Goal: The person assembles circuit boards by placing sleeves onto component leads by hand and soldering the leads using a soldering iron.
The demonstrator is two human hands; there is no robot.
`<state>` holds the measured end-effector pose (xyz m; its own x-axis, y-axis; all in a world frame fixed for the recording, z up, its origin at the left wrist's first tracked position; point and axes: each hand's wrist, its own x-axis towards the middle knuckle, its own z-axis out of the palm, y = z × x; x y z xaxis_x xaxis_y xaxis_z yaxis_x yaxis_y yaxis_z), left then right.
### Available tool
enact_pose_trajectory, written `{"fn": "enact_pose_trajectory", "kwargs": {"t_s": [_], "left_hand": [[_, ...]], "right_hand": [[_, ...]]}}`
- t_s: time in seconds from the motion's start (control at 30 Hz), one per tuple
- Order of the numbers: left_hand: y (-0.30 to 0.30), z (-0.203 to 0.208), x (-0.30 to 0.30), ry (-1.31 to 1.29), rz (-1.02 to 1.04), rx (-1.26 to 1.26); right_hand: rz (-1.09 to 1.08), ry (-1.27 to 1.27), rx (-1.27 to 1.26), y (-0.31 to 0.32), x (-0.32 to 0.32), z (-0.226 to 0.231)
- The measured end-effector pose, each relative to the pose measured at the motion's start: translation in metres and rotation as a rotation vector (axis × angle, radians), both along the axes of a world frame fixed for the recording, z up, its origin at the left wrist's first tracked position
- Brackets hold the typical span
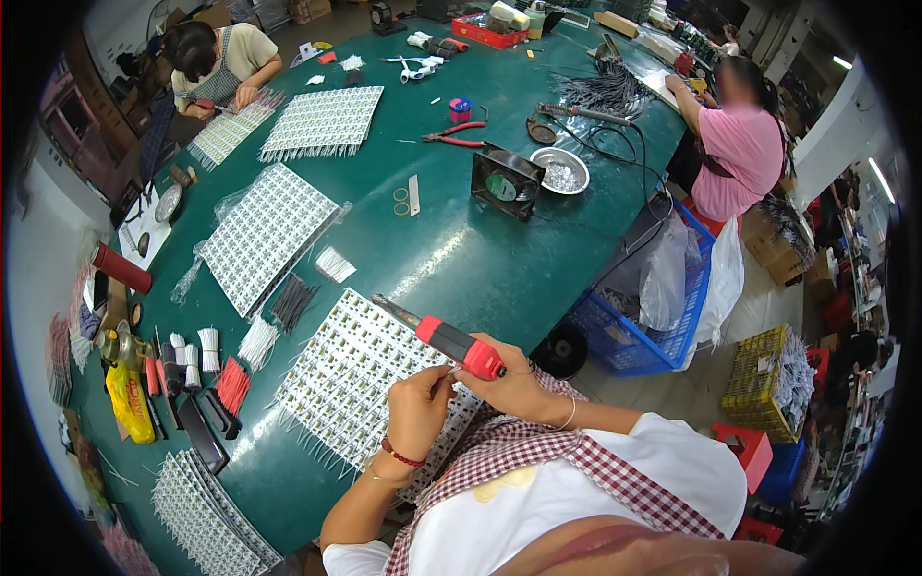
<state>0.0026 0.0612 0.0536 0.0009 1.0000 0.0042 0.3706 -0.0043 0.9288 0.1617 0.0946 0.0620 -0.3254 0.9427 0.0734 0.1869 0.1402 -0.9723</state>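
Observation:
My right hand [514, 386] is wrapped round a red-and-black handled tool [461, 348] with a long, dark metal nose that points away to the left. Close beside it, the fingertips of my left hand [420, 411] are pinched together around what looks like a thin white wire [455, 369]. Under both hands lies a white panel [338, 370] covered in rows of small greenish parts, with thin white wires sticking out along its left edge. The tool's nose hangs over the panel's far edge; whether it touches anything cannot be told.
Similar panels [264, 230] lie farther left, with wire bundles [257, 343] nearby. Beyond are a small black fan [506, 182], a metal bowl [559, 171], red pliers [456, 134] and a soldering iron [584, 112]. A blue crate [639, 353] stands right. Two people [738, 154] work across the table.

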Motion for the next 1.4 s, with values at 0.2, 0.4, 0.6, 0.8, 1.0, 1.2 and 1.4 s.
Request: {"fn": "enact_pose_trajectory", "kwargs": {"t_s": [0.2, 0.4, 0.6, 0.8, 1.0, 1.2, 1.4], "left_hand": [[0.0, 0.001, -0.002, 0.07, -0.011, 0.092], [-0.001, 0.013, 0.003, 0.128, -0.057, 0.08], [0.001, 0.003, 0.006, 0.107, -0.012, 0.026], [0.008, 0.0, 0.012, 0.218, -0.008, 0.282], [-0.01, 0.008, 0.014, 0.054, 0.0, 0.023], [-0.019, 0.011, 0.013, 0.148, -0.021, 0.065], [-0.01, 0.011, 0.018, 0.006, 0.056, -0.001]], "right_hand": [[-0.016, 0.143, -0.267, -0.002, 0.005, -0.001], [0.004, 0.137, -0.238, 0.004, 0.011, 0.005], [0.039, 0.163, -0.252, 0.007, 0.016, -0.007], [0.016, 0.132, -0.103, 0.002, 0.019, -0.01], [0.008, 0.189, -0.188, -0.005, 0.018, -0.009], [0.025, 0.133, -0.265, -0.002, 0.026, 0.003], [-0.009, 0.188, -0.449, 0.001, 0.031, 0.005]]}}
